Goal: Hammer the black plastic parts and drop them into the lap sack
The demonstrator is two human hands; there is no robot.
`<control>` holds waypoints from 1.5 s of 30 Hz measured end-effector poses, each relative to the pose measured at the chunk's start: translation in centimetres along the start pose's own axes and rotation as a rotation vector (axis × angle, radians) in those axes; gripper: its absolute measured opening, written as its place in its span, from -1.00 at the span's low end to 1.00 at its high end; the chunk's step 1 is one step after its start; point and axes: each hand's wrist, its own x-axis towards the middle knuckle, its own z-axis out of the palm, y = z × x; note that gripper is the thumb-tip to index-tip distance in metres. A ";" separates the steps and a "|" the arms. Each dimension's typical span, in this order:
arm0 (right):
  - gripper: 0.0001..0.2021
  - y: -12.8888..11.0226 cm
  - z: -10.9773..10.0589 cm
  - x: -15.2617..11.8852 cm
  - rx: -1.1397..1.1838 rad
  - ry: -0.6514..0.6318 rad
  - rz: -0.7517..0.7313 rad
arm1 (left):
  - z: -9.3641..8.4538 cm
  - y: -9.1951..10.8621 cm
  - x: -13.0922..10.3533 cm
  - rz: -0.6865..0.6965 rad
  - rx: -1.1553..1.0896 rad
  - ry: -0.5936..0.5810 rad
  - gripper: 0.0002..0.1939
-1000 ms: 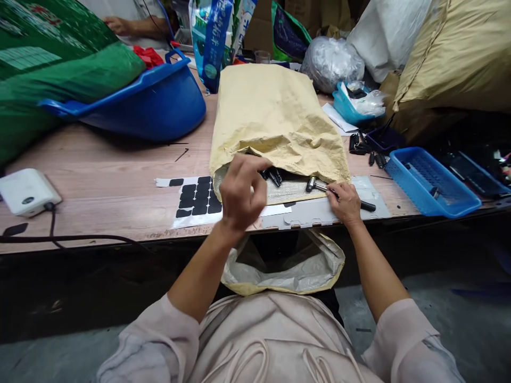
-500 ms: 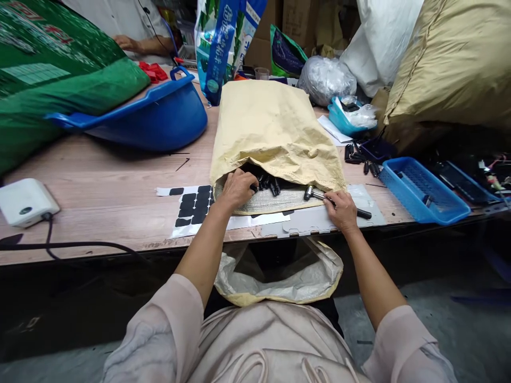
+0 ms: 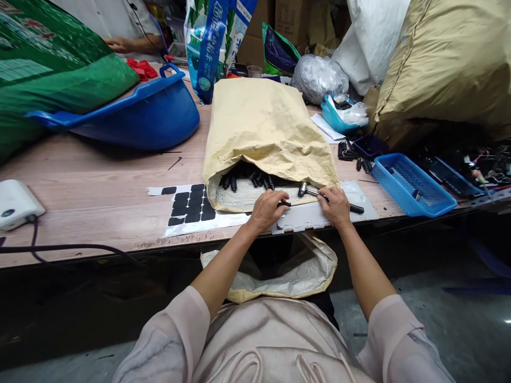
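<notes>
My left hand [image 3: 268, 210] is closed in a pinch on a small black cylindrical part [image 3: 284, 204], in front of the mouth of a tan woven sack [image 3: 263, 117]. Several like black parts [image 3: 229, 182] lie inside the sack's open mouth. My right hand [image 3: 335, 206] is wrapped round the handle of a small hammer [image 3: 306, 190]. The hammer's metal head points left, over the sack's lower lip, and its black grip end sticks out to the right. Under both hands lies a grey board [image 3: 307, 216] at the table's front edge.
A sheet of black stickers [image 3: 187, 205] lies left of the sack. A blue basin [image 3: 136, 119] stands at the left, a blue basket [image 3: 413, 186] at the right. Another open sack [image 3: 279, 287] hangs below the table edge. A co-worker's hand [image 3: 123, 44] shows at the back left.
My left hand has come out of the sack's mouth and moved right with a black part, close to my right hand. My right hand keeps the hammer. The view has shifted slightly.
</notes>
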 end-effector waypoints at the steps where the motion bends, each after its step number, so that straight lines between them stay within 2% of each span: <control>1: -0.76 0.0 0.0 0.0 0.000 0.001 0.001 | 0.4 -0.1 -0.1 -0.012 -0.016 -0.007 -0.79; 6: -0.77 0.0 0.1 0.0 -0.004 0.010 -0.009 | 0.2 -2.0 -0.9 -0.030 -0.066 0.004 -0.65; 9: -0.76 -0.1 0.1 0.0 -0.017 0.007 -0.007 | 0.0 -2.8 -1.2 -0.038 -0.070 -0.009 -0.77; 12: -0.77 -0.1 0.1 0.1 -0.024 -0.001 0.003 | 0.4 -2.5 -1.4 -0.035 -0.044 -0.040 -0.85; 18: -0.75 -0.5 -0.5 0.3 -0.043 -0.031 0.004 | 1.2 -1.6 -1.3 -0.081 -0.032 -0.045 -0.81; 21: -0.74 -1.6 -1.2 -0.3 -0.046 0.024 0.042 | 1.2 -1.6 -1.1 -0.120 -0.050 -0.052 -0.82; 24: -0.70 -3.8 -2.3 -1.8 0.042 0.063 0.064 | 1.2 -1.5 -0.9 -0.143 -0.050 -0.050 -0.84; 28: -0.65 -7.1 -3.8 -4.0 0.177 0.041 0.073 | 1.0 -0.9 -0.8 -0.183 -0.062 -0.062 -0.86; 31: -0.64 -8.6 -4.2 -5.2 0.197 0.048 0.075 | 1.0 -0.6 -0.7 -0.196 -0.073 -0.059 -0.87; 36: -0.63 -9.2 -3.7 -6.5 0.153 0.033 0.081 | 1.0 -0.3 -0.7 -0.222 -0.071 -0.055 -0.86; 39: -0.65 -9.4 -4.2 -6.4 0.162 0.033 0.097 | 0.9 -0.1 -0.6 -0.232 -0.068 -0.068 -0.87; 45: -0.66 -10.8 -6.1 -5.5 0.262 0.197 0.048 | 0.9 -0.2 -0.7 -0.222 -0.062 -0.070 -0.86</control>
